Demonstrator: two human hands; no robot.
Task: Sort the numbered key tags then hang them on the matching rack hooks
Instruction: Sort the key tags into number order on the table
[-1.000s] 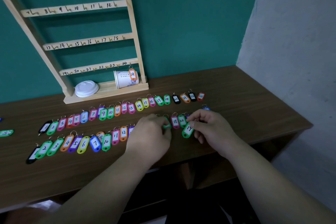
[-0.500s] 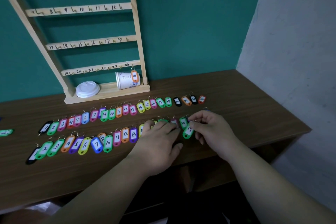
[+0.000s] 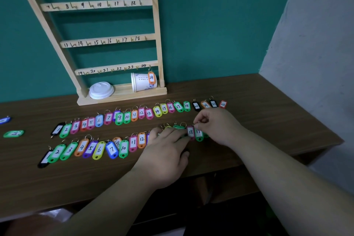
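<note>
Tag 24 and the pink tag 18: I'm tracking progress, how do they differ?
Tag 24 is orange, tag 18 pink. Tag 24 hangs upright from a rack hook; tag 18 lies flat on the table, beside the green tag whose ring the right hand pinches. Both bear white handwritten number labels.

One camera sits on the person's head. It looks forward and down, close above the left hand [image 3: 166, 151] and right hand [image 3: 216, 126] on the table [image 3: 95, 184]. The rack [image 3: 122, 93] stands farther off, past the hands.
</note>
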